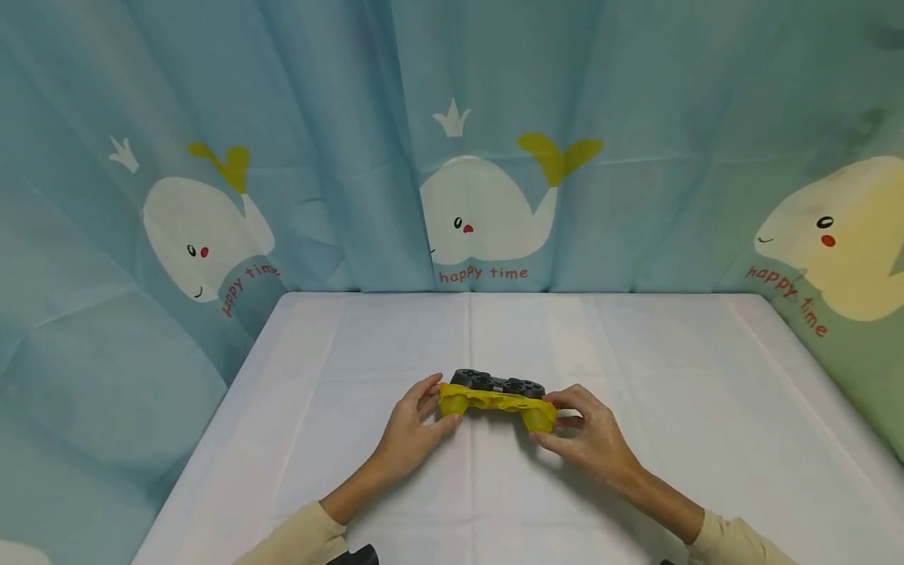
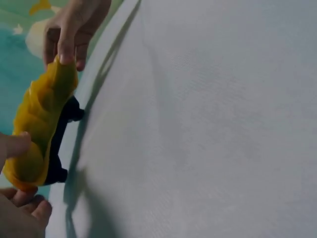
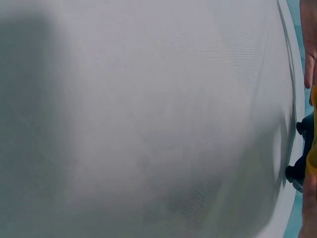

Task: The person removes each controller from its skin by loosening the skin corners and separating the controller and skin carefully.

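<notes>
A black game controller [image 1: 487, 381] with a yellow rubbery cover [image 1: 494, 401] over its grips is held above the middle of the table. The cover's edge looks wavy along the controller's body. At one end my left hand [image 1: 413, 430] grips the covered controller, thumb in front and fingers behind. My right hand [image 1: 596, 439] holds the other end between thumb and fingers. In the left wrist view the yellow cover [image 2: 39, 119] hides much of the controller, and two dark thumbsticks [image 2: 59, 174] stick out. The right wrist view catches only part of the controller [image 3: 307, 134] at its edge.
A white cloth [image 1: 395, 486] covers the table, with fold lines running across it. Behind and beside it hangs a blue curtain [image 1: 339, 141] printed with whales. A small black object [image 1: 356, 555] shows by the left sleeve.
</notes>
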`<state>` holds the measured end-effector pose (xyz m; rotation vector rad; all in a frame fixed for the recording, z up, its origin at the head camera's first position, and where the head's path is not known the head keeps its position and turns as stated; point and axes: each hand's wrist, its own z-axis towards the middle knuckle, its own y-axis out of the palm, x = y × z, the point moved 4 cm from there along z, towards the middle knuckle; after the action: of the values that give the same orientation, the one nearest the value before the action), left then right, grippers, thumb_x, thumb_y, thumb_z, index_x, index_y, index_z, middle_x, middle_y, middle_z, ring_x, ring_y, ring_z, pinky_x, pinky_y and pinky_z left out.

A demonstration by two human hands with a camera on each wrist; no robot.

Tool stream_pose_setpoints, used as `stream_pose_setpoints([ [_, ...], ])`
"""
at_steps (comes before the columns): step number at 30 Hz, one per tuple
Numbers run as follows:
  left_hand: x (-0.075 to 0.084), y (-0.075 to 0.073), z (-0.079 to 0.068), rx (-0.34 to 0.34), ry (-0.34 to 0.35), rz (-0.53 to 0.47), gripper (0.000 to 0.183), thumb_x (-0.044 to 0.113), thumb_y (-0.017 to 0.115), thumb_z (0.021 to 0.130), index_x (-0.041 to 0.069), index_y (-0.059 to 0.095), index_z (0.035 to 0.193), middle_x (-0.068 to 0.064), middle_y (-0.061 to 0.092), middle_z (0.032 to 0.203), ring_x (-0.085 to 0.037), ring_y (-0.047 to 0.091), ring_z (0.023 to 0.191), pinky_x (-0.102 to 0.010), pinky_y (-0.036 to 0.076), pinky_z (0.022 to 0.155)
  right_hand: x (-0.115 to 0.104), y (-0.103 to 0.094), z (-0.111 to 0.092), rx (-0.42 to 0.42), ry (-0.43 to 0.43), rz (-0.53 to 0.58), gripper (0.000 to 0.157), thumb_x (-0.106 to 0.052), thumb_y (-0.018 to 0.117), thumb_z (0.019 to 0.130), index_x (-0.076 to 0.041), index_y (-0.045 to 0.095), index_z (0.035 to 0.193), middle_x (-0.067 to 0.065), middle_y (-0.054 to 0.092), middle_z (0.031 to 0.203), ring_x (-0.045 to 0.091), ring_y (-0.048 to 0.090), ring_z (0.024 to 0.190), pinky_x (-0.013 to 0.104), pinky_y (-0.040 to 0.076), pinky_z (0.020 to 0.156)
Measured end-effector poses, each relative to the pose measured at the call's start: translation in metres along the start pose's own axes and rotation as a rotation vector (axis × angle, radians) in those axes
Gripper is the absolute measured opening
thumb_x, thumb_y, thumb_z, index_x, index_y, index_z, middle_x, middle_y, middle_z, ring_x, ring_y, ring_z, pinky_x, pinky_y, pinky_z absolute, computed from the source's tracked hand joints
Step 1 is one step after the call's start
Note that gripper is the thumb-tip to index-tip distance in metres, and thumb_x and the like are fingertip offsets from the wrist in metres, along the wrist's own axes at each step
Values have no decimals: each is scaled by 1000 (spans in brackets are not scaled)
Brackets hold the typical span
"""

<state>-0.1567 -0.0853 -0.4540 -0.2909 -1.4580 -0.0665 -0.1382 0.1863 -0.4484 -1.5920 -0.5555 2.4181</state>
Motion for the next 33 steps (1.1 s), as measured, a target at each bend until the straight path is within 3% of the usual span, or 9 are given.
stream_pose_setpoints([
  [3,0,0,2,-5,-11,21,58,1,75,91,-11,47,141,-25,50,136,-40,54,128,-32,50,95,0,0,1,19,-48,1,44,-2,91,73,-6,68,111,3,61,102,18,65,93,32,57,79],
  [7,-2,-1,3,5,-42,61,50,5,79,89,-5,55,131,-18,65,117,-32,69,104,-30,56,82,0,-3,2,25,-63,-22,44,-4,93,71,-8,67,106,1,61,102,16,65,92,30,57,79],
  [10,-2,-4,4,-9,-61,129,46,13,82,87,-1,59,124,-10,70,97,-22,71,87,-28,56,73,1,-6,5,9,-58,-46,45,-7,95,69,-9,65,102,-1,61,101,15,64,90,29,57,80],
  [14,0,-7,8,-46,-67,158,40,19,83,88,1,59,114,-6,69,81,-13,61,71,-24,48,62,6,-7,9,-22,11,-34,41,-9,94,70,-8,62,96,0,62,94,16,63,81,29,56,74],
  [20,2,-8,11,-104,-45,139,37,15,83,86,0,55,104,-3,62,68,-10,50,57,-22,42,52,12,0,9,-73,137,28,40,-8,90,73,-4,57,95,4,60,87,16,60,71,26,52,65],
  [25,1,-4,9,-163,-46,139,38,15,82,87,2,51,103,1,56,63,-9,45,50,-21,38,49,12,-1,8,-80,162,5,42,-6,90,71,-4,55,93,4,59,82,15,57,66,26,51,59],
  [33,4,-2,9,-165,-27,133,33,11,82,86,4,51,95,-1,54,72,-8,43,46,-20,35,46,10,1,10,-131,192,2,41,-14,90,74,-3,53,91,3,57,77,12,55,64,25,48,56],
])
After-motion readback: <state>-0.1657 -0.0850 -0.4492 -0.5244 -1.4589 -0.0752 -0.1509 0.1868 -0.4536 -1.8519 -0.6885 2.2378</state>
